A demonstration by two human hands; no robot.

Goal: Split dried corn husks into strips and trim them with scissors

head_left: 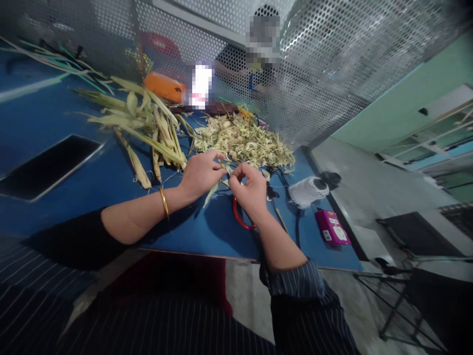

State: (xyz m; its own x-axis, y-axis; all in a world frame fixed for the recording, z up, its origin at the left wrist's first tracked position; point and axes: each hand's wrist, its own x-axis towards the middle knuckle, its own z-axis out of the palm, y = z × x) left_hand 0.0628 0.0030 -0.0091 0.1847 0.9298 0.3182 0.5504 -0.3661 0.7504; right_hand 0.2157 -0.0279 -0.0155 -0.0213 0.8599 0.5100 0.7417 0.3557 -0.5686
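We note the husk strip (pixel 212 194) just on the near side of the scrap heap (pixel 246 140), over the counter (pixel 216 240), its upper end pinched between thumb and fingertips in the grips of the left hand (pixel 205 175) and right hand (pixel 249 190). We judge it very light, thin and dry, bending easily, hardly slippery, but apt to split along the grain; we favour a gentle fingertip hold across its width, near the end.

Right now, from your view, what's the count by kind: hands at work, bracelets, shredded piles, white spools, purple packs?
Hands: 2 (left hand, right hand)
Bracelet: 1
Shredded pile: 1
White spool: 1
Purple pack: 1
Total: 6
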